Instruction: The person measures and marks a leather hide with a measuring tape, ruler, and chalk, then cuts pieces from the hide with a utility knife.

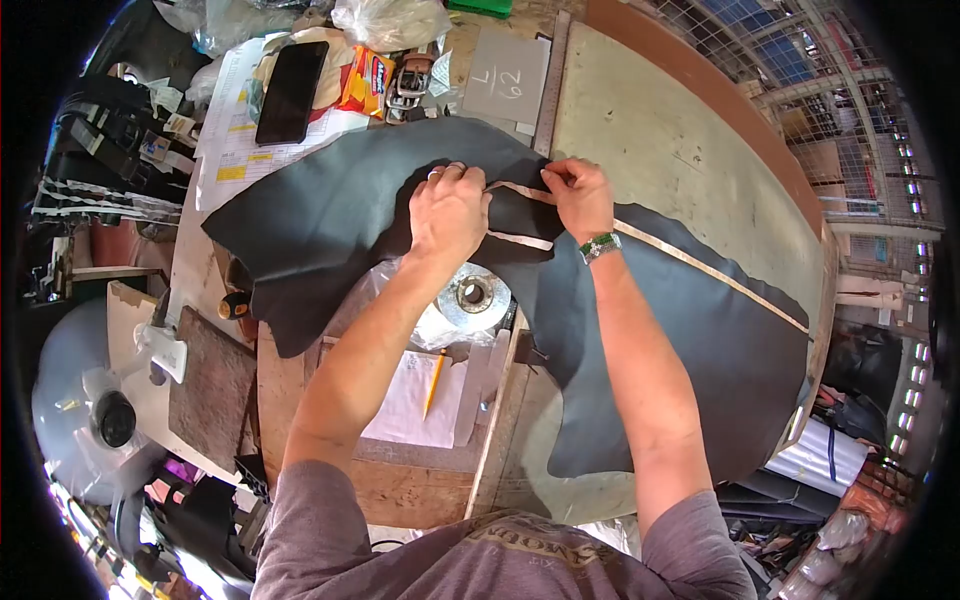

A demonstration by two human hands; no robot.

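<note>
- Pinching at the pale strip [712, 268], left hand [580, 200] closed.
- Right hand [450, 210] curled against the dark sheet [340, 190], grip unclear.
- Sheet beneath both hands; phone [292, 92] beyond the right hand.

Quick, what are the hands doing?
Left hand: curled on the dark sheet; whether it grips can't be told.
Right hand: fingertips pinched shut by the pale strip.

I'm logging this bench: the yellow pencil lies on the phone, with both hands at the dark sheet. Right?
No, the head view shows the yellow pencil on white paper, not the phone. Left hand and right hand are at the dark sheet.
</note>
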